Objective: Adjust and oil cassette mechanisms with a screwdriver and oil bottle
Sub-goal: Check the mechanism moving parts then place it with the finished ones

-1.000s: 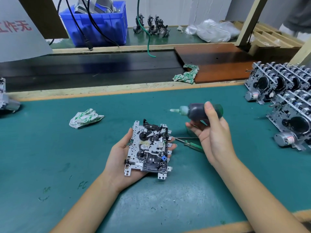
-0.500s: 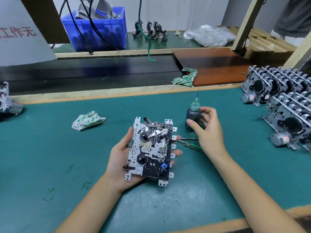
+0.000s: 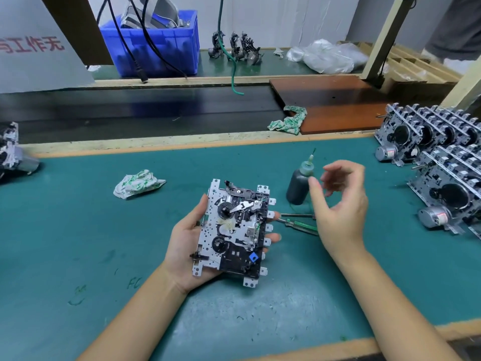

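Observation:
My left hand (image 3: 186,243) holds a metal cassette mechanism (image 3: 234,230) face up above the green mat, fingers curled round its right edge. A dark oil bottle (image 3: 299,183) with a green nozzle stands upright on the mat just beyond the mechanism. My right hand (image 3: 341,204) hovers right beside the bottle with loosely curled fingers, holding nothing. A green-handled screwdriver (image 3: 302,225) lies on the mat under my right hand, partly hidden by it.
Rows of finished cassette mechanisms (image 3: 442,157) stand at the right edge. A crumpled rag (image 3: 138,183) lies left of centre, another rag (image 3: 289,121) by a brown board (image 3: 335,105). A blue bin (image 3: 156,40) sits behind the conveyor. Another mechanism (image 3: 13,152) sits far left.
My right hand stood the oil bottle upright on the mat and let go of it, drawing back slightly to the right. The left hand raised the mechanism a little.

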